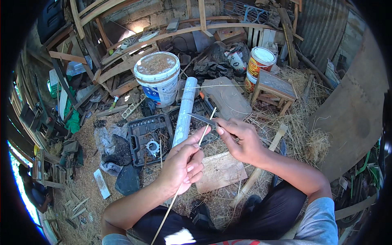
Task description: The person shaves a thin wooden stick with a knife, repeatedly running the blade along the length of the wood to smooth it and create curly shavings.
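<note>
My left hand (184, 165) is closed around a thin pale wooden stick (166, 218), which slants from my lap up past the fingers. In my right hand (241, 139) is a knife (201, 119), its handle hidden in the grip and its blade pointing left. The blade lies across the stick near its upper end, and the left forefinger reaches up close beside it. Below the hands a flat wooden board (220, 173) rests on the ground, partly covered by my left hand's side.
An open tool case (134, 149) lies left of a long pale tube (185, 106). Behind stand a white bucket (157, 79), stacked paint cans (261, 61) and a small wooden stool (275, 85). Straw and shavings cover the ground. Another person (34, 190) is at the far left.
</note>
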Motion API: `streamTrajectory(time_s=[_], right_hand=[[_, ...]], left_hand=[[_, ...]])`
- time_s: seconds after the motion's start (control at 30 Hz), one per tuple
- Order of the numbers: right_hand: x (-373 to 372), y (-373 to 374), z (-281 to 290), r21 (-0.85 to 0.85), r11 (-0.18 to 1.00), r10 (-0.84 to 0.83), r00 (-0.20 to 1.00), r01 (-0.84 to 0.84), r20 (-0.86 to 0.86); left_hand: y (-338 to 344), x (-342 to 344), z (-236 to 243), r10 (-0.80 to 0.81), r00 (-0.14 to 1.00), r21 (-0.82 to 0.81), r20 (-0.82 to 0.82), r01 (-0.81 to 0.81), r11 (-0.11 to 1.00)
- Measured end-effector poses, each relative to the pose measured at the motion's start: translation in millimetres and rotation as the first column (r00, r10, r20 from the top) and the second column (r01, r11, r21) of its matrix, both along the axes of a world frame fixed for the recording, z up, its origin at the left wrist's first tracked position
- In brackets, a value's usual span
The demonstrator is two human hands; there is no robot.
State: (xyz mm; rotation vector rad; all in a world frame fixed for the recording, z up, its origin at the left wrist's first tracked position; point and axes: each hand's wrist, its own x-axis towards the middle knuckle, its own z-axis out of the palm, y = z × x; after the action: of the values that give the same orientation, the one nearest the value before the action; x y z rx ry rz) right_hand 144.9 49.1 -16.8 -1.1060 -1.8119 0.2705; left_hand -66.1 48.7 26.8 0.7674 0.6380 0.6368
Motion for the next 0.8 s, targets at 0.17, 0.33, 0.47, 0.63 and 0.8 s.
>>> streamTrajectory(time_s=[0.17,0.33,0.47,0.63,0.8], right_hand=[[29.1,20.7,-11.1,-0.066,0.989,-0.134,0.990,0.131,-0.053],[17.0,10.0,-1.2,-0.264,0.964,-0.041,0.957,-0.037,-0.286],[10.3,10.6,-1.2,-0.302,0.942,0.020,0.920,-0.149,-0.392],[10.7,6.1,-10.2,-0.332,0.905,0.122,0.909,-0.267,-0.398],[3.8,3.9,-7.8,-0.307,0.917,0.145,0.930,-0.254,-0.337]], left_hand=[[-3.2,-2.4,0.8,-0.044,0.999,0.015,-0.002,0.044,0.999],[1.7,-1.4,-2.4,0.036,0.999,0.037,0.013,-0.037,0.999],[1.9,2.0,-5.0,-0.007,1.000,0.055,0.028,0.006,0.998],[1.2,4.1,-5.4,-0.028,0.999,0.032,0.031,0.027,0.999],[3.8,4.6,-5.6,-0.017,0.999,0.021,0.031,0.016,1.000]])
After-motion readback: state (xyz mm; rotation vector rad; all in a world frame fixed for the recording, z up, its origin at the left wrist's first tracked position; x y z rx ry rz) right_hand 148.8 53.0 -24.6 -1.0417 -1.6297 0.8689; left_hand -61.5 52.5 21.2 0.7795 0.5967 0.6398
